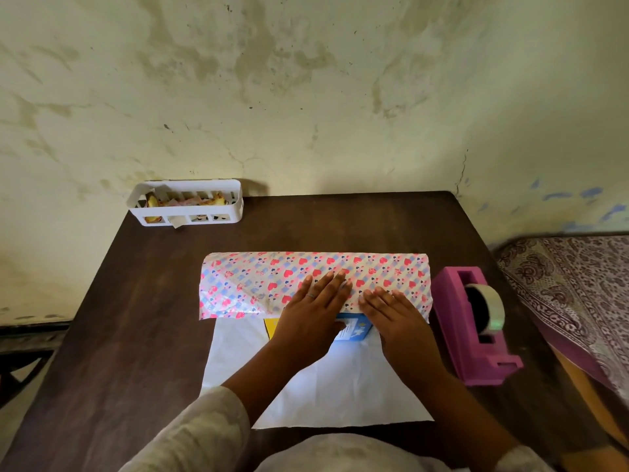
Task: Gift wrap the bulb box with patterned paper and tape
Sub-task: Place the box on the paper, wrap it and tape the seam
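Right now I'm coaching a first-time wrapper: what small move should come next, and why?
Probably keep the left hand pressing the patterned paper on the bulb box while the right hand reaches for the tape dispenser: the flap is folded over but untaped.

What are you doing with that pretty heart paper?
A person is wrapping a present. The far side of the patterned paper has been folded over the bulb box, whose blue and yellow near end peeks out. The left hand and the right hand both lie flat on the fold, pressing it down. The near half of the sheet lies white side up on the dark table. No tape is on yet; the pink tape dispenser sits to the right, untouched.
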`<state>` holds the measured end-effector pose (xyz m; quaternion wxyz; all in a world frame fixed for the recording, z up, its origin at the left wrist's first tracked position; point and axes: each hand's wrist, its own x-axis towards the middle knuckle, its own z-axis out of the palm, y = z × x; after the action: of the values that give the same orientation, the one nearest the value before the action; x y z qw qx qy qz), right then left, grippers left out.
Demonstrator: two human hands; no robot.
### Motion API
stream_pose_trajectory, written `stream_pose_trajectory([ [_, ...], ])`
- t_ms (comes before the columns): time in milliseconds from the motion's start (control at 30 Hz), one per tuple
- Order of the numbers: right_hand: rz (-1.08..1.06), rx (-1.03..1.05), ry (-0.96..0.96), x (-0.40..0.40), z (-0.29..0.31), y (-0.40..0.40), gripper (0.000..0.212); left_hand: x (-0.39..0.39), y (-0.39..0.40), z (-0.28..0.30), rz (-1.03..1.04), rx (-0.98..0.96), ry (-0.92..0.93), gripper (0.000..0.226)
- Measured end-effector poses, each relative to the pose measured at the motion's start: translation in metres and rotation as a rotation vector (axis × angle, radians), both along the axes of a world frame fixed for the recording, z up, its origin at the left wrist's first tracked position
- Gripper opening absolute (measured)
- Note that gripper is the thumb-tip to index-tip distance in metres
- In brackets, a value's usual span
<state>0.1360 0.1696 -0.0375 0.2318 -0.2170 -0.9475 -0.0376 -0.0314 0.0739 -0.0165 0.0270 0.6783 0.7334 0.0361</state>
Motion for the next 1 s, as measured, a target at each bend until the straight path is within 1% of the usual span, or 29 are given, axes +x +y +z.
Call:
stream_pose_trajectory([
  [100,-0.001,0.003,-0.002,0.0,0.002,-0.004,0.062,0.001,-0.004,-0.002,-0.008,-0.004,-0.015,0.066],
  [300,-0.088,-0.03,-0.017,0.002,0.008,0.0,0.07,-0.002,-0.004,0.0,-0.008,0.026,0.002,0.065],
  [433,-0.108,-0.015,-0.009,0.001,0.011,0.008,0.058,0.001,-0.004,0.0,0.026,0.026,-0.025,0.066],
  [567,-0.116,-0.01,0.044,-0.001,0.016,0.01,0.048,0.004,-0.006,0.001,0.073,0.027,-0.051,0.067],
  [700,-0.09,0.01,0.019,0.005,0.015,0.007,0.05,0.008,-0.007,-0.001,0.08,0.071,-0.073,0.069],
  [800,-0.087,0.002,-0.009,0.011,0.006,0.005,0.054,0.01,-0.008,-0.007,0.06,0.061,-0.051,0.078],
  [833,-0.089,-0.001,-0.007,0.012,0.003,0.004,0.053,0.01,-0.007,-0.008,0.067,0.062,-0.025,0.081],
  [900,-0.094,-0.001,0.011,0.015,-0.001,0.003,0.044,0.01,-0.008,-0.006,0.068,0.042,-0.005,0.082],
  [933,-0.103,-0.004,0.021,0.017,-0.002,0.001,0.04,0.01,-0.008,-0.005,0.061,0.039,0.007,0.08],
  [1000,-0.129,-0.028,0.015,0.018,-0.004,0.0,0.04,0.009,-0.006,-0.005,0.057,0.023,0.018,0.074],
])
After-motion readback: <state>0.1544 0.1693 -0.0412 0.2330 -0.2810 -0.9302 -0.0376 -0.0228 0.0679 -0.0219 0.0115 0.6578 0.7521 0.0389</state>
